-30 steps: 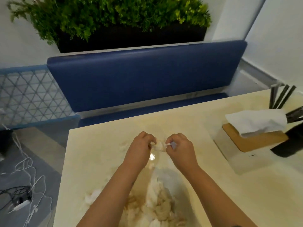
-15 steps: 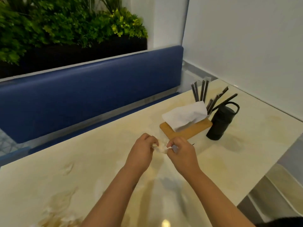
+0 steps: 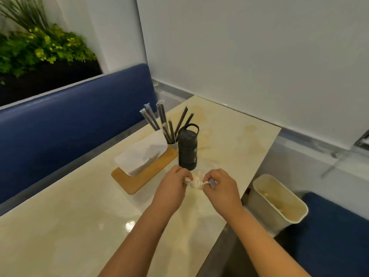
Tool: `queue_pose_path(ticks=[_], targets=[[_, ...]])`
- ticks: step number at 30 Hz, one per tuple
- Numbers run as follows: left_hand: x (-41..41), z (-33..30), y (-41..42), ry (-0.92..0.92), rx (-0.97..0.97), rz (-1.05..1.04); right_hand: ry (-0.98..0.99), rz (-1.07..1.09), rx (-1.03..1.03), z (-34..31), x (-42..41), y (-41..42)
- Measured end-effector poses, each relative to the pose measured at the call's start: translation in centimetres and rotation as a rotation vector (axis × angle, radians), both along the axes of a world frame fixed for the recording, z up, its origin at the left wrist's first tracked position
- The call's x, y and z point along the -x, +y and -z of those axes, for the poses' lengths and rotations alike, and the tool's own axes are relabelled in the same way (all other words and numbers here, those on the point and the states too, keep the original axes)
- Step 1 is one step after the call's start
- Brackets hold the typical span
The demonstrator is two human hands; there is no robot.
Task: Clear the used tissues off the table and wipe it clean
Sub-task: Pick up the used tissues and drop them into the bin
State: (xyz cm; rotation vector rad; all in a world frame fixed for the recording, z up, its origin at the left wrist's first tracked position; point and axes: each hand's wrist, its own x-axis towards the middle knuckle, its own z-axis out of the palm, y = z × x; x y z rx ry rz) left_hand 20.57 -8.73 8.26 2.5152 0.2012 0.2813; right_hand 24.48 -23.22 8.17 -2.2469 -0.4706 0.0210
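Looking down from the head view, the one view there is, both hands meet over the bench [image 3: 79, 206], near its right edge and just in front of the black bottle [image 3: 187, 150]. The left hand [image 3: 171, 188] has its fingers curled onto one end of a crumpled used tissue [image 3: 196, 181], and the right hand [image 3: 221, 188] pinches the other end, so each grip is closed on the same small wad. Holding it from both sides probably keeps the loose scraps bunched together so nothing drops back onto the surface; whether the wad rests on the bench or is lifted just clear of it cannot be told.

Below the right edge of the bench, on the floor beside a blue seat, stands a cream waste bin [image 3: 279, 204], open at the top and lined with what looks like a bag. Its place close to that edge suits a short carry, and I judge the wad is meant to go there.

Toward the far left edge sits a tissue box [image 3: 143, 172] with a wooden lid, a clean sheet [image 3: 141, 154] standing up out of its slot, ready to be pulled for wiping. A cup of wrapped black straws or chopsticks [image 3: 165, 124] stands between the box and the bottle, grouped away from the open middle. Faint brownish stains show near the far right corner, so the wiping seems not yet done.
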Motion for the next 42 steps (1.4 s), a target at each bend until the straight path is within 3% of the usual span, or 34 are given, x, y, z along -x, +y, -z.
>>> queue_pose_path(ticks=[22,42], targets=[[-14.2,3.3,-22.5,0.050,0.039,0.532,0.072,0.573,-0.008,1.3,-5.5,-24.3],[-31.2,16.0,-30.1,0.467,-0.079,0.677,0.200,0.741,0.046,8.7,-17.2,-31.9]])
